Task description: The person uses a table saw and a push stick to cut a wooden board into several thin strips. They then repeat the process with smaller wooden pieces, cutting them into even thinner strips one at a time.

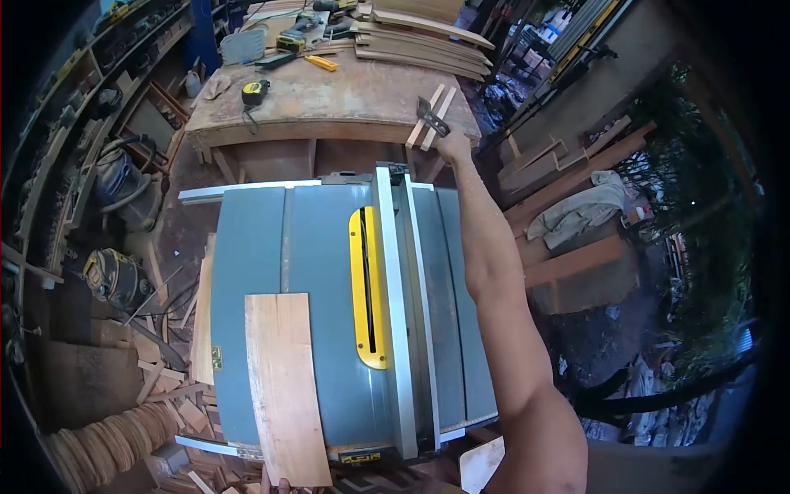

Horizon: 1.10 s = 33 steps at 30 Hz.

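A flat wooden board (284, 383) lies lengthwise on the grey table saw top (329, 247), left of the yellow throat plate (356, 288). My left hand (278, 484) is at the board's near end; only a few fingertips show, closed on its edge. My right arm stretches forward past the metal rip fence (395, 305). At the far workbench (329, 111), my right hand (454, 148) is closed at the end of a black hand tool (432, 118), whose exact kind I cannot make out. Under that tool, two thin wooden strips (421, 123) stick out at the bench's right corner.
A yellow tape measure (255, 92), an orange-handled knife (321, 62) and a drill (292, 39) lie on the bench beside stacked boards (420, 45). Shop vacuums (115, 276) and wood offcuts (193, 416) crowd the left floor. A grey cloth (580, 210) hangs over planks at right.
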{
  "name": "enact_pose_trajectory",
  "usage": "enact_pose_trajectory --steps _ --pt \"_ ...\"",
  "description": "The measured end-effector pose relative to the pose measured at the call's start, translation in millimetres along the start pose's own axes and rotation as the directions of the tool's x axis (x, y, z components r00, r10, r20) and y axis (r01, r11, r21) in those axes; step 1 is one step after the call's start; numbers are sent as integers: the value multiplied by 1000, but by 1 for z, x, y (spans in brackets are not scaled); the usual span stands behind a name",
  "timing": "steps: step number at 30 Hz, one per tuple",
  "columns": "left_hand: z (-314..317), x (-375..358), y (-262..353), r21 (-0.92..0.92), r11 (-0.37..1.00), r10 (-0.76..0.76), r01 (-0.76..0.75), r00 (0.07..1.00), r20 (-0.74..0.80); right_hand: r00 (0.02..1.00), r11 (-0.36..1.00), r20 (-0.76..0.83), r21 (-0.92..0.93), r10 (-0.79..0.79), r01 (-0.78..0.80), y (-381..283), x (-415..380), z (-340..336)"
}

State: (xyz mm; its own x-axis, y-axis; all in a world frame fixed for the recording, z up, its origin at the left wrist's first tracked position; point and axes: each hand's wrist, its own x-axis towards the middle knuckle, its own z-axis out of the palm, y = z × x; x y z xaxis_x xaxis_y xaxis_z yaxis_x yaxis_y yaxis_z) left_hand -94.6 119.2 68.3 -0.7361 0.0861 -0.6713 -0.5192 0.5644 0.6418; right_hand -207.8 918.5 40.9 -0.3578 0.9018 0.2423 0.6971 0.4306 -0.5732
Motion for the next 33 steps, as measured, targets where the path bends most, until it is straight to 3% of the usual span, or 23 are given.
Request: enact_pose_trajectory --steps 9,12,15,18,21,22,24,25,27,29,31,33 --pt "7 6 25 130 991 48 -42 998 -48 997 991 -29 -115 -78 74 4 2 -33" --pt "12 8 24 122 991 71 -58 992 -104 1000 993 -21 -118 -17 14 8 3 -42" --pt "3 18 10 -193 967 -161 168 986 52 1000 986 -9 -165 -13 11 11 1 -53" --pt "14 -4 45 112 993 39 -30 996 -78 999 985 16 -172 32 -29 18 4 -50" --pt "17 -1 32 17 999 46 -45 997 -63 996 984 60 -173 58 -47 28 -4 -54" --pt "18 3 27 -12 998 62 -63 997 -53 1000 991 -7 -135 -15 14 37 -8 -51" --pt "13 5 8 -54 995 77 -79 996 -33 999 996 -45 -88 4 -8 26 -34 -61" --pt "8 29 -38 -430 903 62 -20 995 83 998 997 -68 -72 -12 7 23 -51 -71" --pt "17 19 -2 -284 903 344 -322 938 31 993 997 -99 -53 -57 52 10 -86 -100" --pt "12 61 -44 -161 811 580 -562 809 97 986 993 -121 -18 -119 118 12 -123 -128" --pt "8 56 -45 -274 892 421 -360 882 212 975 984 -138 7 -173 175 -7 -169 -170" --pt "6 49 -73 -314 890 413 -332 879 240 980 985 -119 50 -160 167 -24 -227 -213"
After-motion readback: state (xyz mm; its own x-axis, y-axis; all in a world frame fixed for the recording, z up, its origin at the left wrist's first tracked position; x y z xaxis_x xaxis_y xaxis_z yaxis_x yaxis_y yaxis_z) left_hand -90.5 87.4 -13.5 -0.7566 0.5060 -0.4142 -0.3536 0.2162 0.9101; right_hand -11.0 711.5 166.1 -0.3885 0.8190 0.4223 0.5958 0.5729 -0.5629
